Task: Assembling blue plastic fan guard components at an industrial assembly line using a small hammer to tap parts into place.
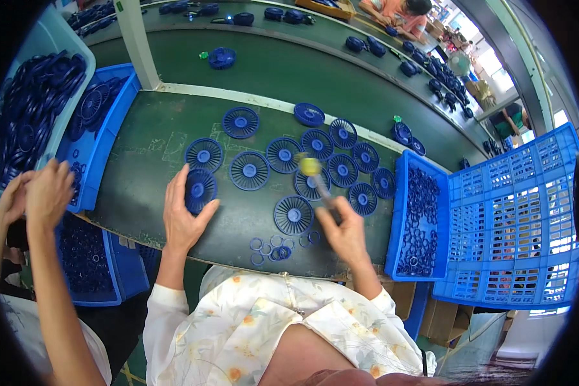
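Grille at left hand; mallet, seemingly, in right hand.

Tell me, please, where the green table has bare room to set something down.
The table is bare between the left blue tray and left hand, and between that hand and the small rings. Slotted discs crowd its right side.

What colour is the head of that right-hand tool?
The tool head is yellowish-green, slightly blurred; the head view shows it best.

Rnd blue slotted grille on tbl; yellow-hd hammer tilted, blurred.
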`<action>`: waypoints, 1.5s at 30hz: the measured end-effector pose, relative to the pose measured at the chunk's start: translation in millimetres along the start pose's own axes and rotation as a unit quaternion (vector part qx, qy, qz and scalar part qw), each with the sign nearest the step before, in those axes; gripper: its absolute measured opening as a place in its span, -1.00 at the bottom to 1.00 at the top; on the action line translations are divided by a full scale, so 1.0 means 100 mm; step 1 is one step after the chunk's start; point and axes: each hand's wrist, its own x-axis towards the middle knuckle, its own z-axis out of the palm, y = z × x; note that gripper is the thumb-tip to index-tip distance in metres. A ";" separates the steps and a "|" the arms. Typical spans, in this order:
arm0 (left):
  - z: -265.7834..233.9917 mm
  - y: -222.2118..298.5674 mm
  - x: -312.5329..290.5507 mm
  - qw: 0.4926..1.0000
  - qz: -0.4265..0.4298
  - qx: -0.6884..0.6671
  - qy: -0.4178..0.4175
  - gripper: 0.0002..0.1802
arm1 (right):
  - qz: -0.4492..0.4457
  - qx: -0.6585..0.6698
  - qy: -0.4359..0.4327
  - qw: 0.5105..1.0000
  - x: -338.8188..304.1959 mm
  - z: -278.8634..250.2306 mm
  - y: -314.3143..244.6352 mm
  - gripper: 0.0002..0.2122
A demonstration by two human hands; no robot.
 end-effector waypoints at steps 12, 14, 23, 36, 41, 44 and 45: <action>0.71 0.55 0.19 0.962 0.094 0.147 -0.208 0.55 | 0.056 -0.211 0.045 0.975 -0.13 -0.13 0.56 -0.61; 0.80 0.64 0.18 0.954 0.115 0.161 -0.226 0.53 | 0.072 -0.220 0.014 0.973 -0.02 -0.11 0.58 -0.60; 1.50 0.65 1.17 0.956 0.125 0.175 -0.200 0.37 | 0.038 -0.226 0.023 0.973 1.03 -0.04 0.73 -0.60; 2.89 0.37 2.81 0.977 0.066 0.198 -0.052 -0.35 | 0.070 -0.230 0.179 0.954 2.30 -0.31 0.81 -0.61; 2.01 0.52 2.28 0.956 0.189 0.164 -0.155 -0.34 | 0.208 -0.242 0.153 0.935 1.43 -0.44 0.89 -0.61; 1.17 0.56 1.63 0.943 0.170 0.236 -0.161 -0.06 | 0.228 -0.219 0.142 0.938 1.23 -0.38 0.96 -0.59; 0.96 0.49 1.41 0.951 0.147 0.234 -0.139 0.03 | 0.219 -0.219 0.143 0.940 1.24 -0.33 0.95 -0.60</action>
